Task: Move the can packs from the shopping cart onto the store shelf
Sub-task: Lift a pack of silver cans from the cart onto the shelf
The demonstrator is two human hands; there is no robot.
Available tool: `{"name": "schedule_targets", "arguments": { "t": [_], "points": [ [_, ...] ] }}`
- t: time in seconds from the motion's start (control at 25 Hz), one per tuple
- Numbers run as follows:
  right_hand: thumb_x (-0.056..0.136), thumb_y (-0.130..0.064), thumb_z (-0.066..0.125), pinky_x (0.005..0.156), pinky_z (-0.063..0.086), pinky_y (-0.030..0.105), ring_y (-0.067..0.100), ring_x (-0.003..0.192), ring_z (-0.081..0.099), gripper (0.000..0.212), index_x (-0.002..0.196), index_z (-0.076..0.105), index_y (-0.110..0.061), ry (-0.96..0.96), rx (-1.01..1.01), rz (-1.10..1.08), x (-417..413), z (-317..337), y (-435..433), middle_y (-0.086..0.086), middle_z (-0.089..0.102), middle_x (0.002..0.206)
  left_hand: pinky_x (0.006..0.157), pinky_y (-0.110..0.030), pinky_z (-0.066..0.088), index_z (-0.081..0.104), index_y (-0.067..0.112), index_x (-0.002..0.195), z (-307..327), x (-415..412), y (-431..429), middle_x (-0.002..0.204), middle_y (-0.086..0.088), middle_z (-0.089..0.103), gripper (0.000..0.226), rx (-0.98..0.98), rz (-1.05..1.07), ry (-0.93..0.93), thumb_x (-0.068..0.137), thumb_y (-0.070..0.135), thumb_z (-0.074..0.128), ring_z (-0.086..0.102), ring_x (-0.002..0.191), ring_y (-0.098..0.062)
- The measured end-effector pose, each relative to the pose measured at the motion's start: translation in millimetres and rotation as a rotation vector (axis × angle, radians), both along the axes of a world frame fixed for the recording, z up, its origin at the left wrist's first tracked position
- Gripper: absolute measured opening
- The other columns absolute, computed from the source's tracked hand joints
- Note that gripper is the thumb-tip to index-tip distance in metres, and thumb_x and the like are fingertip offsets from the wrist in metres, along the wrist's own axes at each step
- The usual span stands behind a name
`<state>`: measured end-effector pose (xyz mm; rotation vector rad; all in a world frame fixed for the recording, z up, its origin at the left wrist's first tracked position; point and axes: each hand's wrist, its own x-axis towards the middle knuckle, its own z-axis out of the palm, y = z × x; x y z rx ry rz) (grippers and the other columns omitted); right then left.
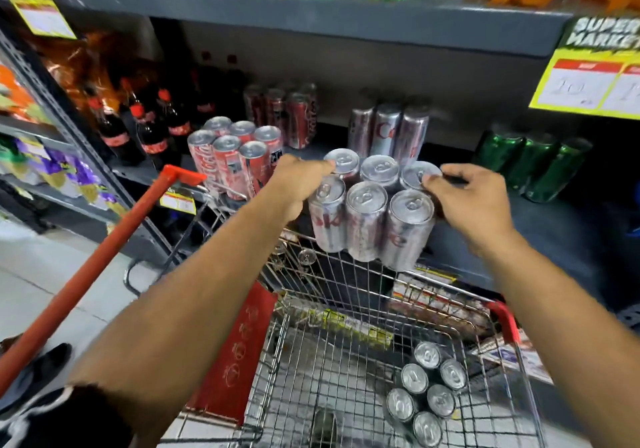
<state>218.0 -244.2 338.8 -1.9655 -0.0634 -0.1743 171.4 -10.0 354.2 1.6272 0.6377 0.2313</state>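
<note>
A shrink-wrapped pack of silver cans (372, 205) hangs between my hands, over the far end of the wire shopping cart (346, 361) and level with the front edge of the dark store shelf (540, 239). My left hand (298, 184) grips the pack's left side. My right hand (471, 201) pinches its right top edge. Another pack of cans (427, 392) lies in the cart basket at the lower right. On the shelf stand a red can pack (235, 156) to the left and a silver can pack (389, 132) further back.
Dark red cans (287, 115) and cola bottles (145, 125) fill the shelf's left part, green cans (533, 163) its right. An upper shelf board (311, 14) hangs overhead with a yellow price tag (588, 84). A red cart handle (90, 267) slants at left.
</note>
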Motion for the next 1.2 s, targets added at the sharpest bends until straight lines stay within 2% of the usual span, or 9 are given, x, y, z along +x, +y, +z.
{"name": "schedule_targets", "arguments": {
  "t": [0.08,0.2,0.32,0.44,0.52,0.64,0.72,0.84,1.2],
  "points": [
    [0.058,-0.058,0.069,0.073,0.058,0.043,0.017,0.076,0.068,0.032,0.078,0.066,-0.033,0.007,-0.025,-0.020,15,1,15,-0.005,0.071,0.079,0.064,-0.028,0.053,0.065,0.006,0.098,4,24,13,0.096,-0.007,0.068,0.026,-0.001,-0.024,0.037,0.075,0.018,0.072,0.066,0.080,-0.018],
    [0.064,-0.049,0.069,0.070,0.057,0.042,0.016,0.067,0.066,0.012,0.065,0.065,-0.037,-0.004,-0.094,0.008,34,-9,45,-0.006,0.068,0.066,0.058,-0.022,0.053,0.064,0.006,0.094,4,52,36,0.093,-0.006,0.061,0.017,0.042,-0.106,0.100,0.080,0.015,0.064,0.060,0.068,-0.014],
    [0.064,-0.049,0.067,0.077,0.055,0.041,0.021,0.079,0.067,0.030,0.080,0.069,-0.023,0.020,-0.097,-0.024,55,-19,63,0.001,0.071,0.078,0.073,-0.030,0.052,0.064,0.006,0.114,0,73,49,0.086,-0.003,0.059,0.033,0.044,-0.064,0.141,0.084,0.019,0.059,0.061,0.084,-0.020],
    [0.063,-0.059,0.064,0.073,0.052,0.024,0.003,0.074,0.063,0.047,0.095,0.063,-0.025,0.012,-0.030,-0.023,60,-31,63,-0.005,0.068,0.080,0.054,-0.016,0.047,0.070,0.017,0.077,-13,72,47,0.072,0.005,0.066,0.017,-0.102,0.008,0.109,0.079,0.032,0.063,0.066,0.064,-0.003],
    [0.070,-0.052,0.070,0.061,0.044,0.009,-0.009,0.061,0.056,0.052,0.111,0.051,-0.025,-0.025,0.085,0.071,45,-52,61,-0.012,0.060,0.072,0.078,-0.022,0.049,0.073,0.025,0.089,-36,61,48,0.098,0.009,0.073,0.029,-0.190,-0.044,0.017,0.076,0.049,0.063,0.068,0.089,-0.002],
    [0.064,-0.034,0.083,0.073,0.046,0.007,-0.013,0.084,0.059,0.090,0.135,0.032,-0.019,0.087,0.099,0.227,17,-96,58,-0.018,0.058,0.100,0.106,-0.035,0.037,0.064,0.028,0.106,-77,29,53,0.127,0.007,0.060,0.046,-0.191,-0.134,-0.009,0.070,0.056,0.067,0.053,0.119,-0.012],
    [0.054,-0.046,0.084,0.087,0.047,0.015,-0.005,0.104,0.056,0.091,0.129,0.036,-0.029,0.053,-0.046,0.257,8,-113,62,-0.016,0.056,0.116,0.101,-0.030,0.046,0.062,0.021,0.114,-102,16,59,0.123,0.000,0.065,0.041,-0.092,-0.294,-0.085,0.076,0.030,0.076,0.061,0.113,-0.012],
    [0.059,-0.051,0.078,0.095,0.045,0.034,0.012,0.111,0.051,0.082,0.127,0.041,-0.023,-0.026,-0.200,0.137,8,-122,71,0.000,0.053,0.124,0.088,-0.023,0.056,0.066,0.020,0.101,-111,15,64,0.106,-0.002,0.071,0.040,0.030,-0.335,-0.164,0.070,-0.001,0.078,0.070,0.090,-0.004],
    [0.071,-0.040,0.076,0.086,0.036,0.024,0.003,0.099,0.042,0.067,0.125,0.039,-0.023,-0.093,-0.235,0.125,10,-126,75,0.002,0.051,0.119,0.076,-0.008,0.052,0.067,0.024,0.097,-118,20,65,0.095,0.012,0.071,0.035,0.108,-0.278,-0.136,0.074,-0.001,0.075,0.069,0.083,0.008]
  ]
}}
